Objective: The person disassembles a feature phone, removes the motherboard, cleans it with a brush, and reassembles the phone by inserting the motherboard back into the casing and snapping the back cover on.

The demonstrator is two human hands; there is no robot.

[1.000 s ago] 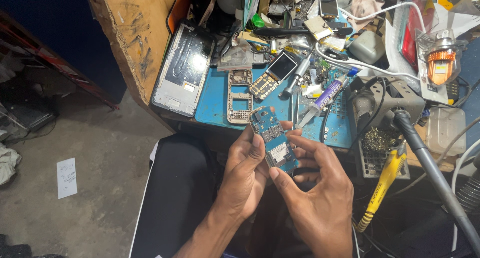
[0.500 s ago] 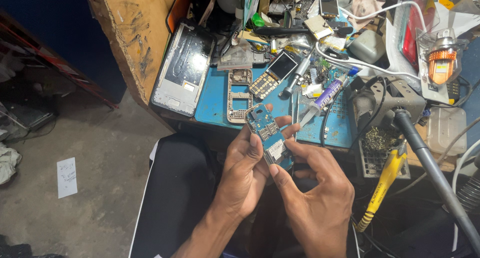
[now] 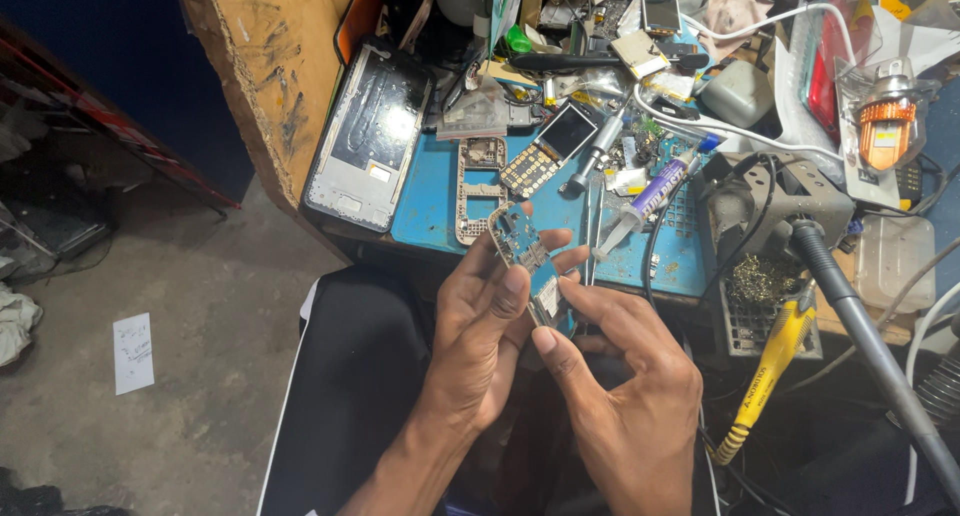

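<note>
Your left hand (image 3: 485, 331) and right hand (image 3: 625, 396) pinch the blue circuit board (image 3: 530, 266) at frame centre, above the table (image 3: 430, 201) edge. Press too hard and it may flex, or slip onto the dark floor below.

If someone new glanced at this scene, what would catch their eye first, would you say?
Most likely the two bare hands at centre, the left hand and right hand, together gripping a small blue circuit board. Behind them lies a cluttered blue work mat with a phone frame and a syringe, and a yellow-handled tool hangs at the right.
</note>
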